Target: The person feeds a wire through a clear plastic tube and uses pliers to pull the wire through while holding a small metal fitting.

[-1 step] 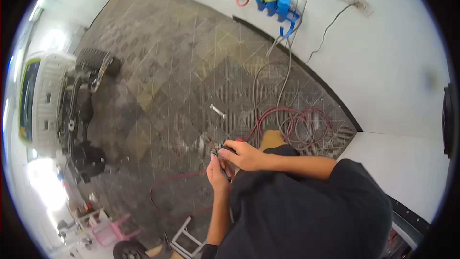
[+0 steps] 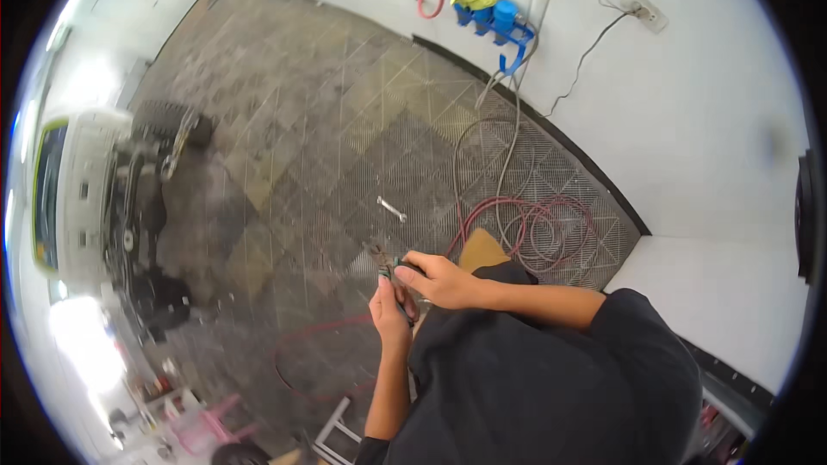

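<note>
Left hand: my left hand (image 2: 392, 308) is raised in front of my chest, fingers curled shut around the handles of a small pair of pliers (image 2: 382, 263); the tool's head points up and away from me.
Right hand: my right hand (image 2: 435, 278) reaches across from the right and closes on the same pliers near the handle end, touching the left hand; what its fingertips pinch is too small to tell.
Location of the tool: held in mid-air between both hands, above the grey tiled floor (image 2: 327, 146), not resting on anything.
Floor items: a loose wrench (image 2: 392, 209) lies on the tiles just beyond the hands; a coil of red hose (image 2: 543, 228) lies to the right, near the white wall (image 2: 706, 129).
Far left: a vehicle (image 2: 95, 198) stands with its front mechanism exposed, well apart from me.
Far wall: a blue holder (image 2: 498, 21) with a yellow cloth on it.
Risk, as I judge it: the two hands crowd one small tool, so a squeeze could nip a fingertip, or a slack grip could drop the pliers onto the grating-like tiles.
Secondary risk: the hose loops near my feet could snag a step.
</note>
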### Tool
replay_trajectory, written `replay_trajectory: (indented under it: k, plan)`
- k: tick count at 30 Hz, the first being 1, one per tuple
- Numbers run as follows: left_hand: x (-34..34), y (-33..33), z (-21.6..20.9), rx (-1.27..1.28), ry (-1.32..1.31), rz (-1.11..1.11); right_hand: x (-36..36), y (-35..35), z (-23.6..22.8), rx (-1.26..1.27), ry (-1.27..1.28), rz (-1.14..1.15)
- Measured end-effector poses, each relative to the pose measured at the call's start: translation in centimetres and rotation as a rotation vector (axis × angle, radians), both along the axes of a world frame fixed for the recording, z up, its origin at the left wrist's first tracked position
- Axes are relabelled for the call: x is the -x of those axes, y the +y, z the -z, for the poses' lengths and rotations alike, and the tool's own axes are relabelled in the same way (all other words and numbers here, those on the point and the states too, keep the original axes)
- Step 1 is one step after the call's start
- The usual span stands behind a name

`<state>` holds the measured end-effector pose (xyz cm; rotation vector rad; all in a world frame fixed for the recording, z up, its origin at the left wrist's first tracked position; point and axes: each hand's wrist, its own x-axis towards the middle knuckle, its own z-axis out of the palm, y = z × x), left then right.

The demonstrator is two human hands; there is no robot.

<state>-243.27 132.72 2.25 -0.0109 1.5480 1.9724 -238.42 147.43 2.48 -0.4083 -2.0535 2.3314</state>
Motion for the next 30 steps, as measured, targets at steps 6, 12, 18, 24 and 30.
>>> replay_trajectory:
  k: [6,12,18,24,30]
  plan:
    - [17.8,10.9,0.8,0.286,0.304,0.697,11.4,9.2,4.2,0.185,0.068,0.282]
    - [29.6,28.2,2.6,0.525,0.919,1.344,17.7,20.9,11.2,-0.507,-0.154,0.711]
    - [37.5,43.4,-1.1,0.357,0.936,1.755,21.5,31.1,4.9,0.473,-0.072,0.753]
    - [41.8,56.4,3.3,0.293,1.056,2.23,23.5,33.8,10.4,0.72,0.106,1.043]
    - [44.0,66.3,13.1,-0.097,1.272,2.63,30.0,29.9,19.0,1.091,0.342,1.662]
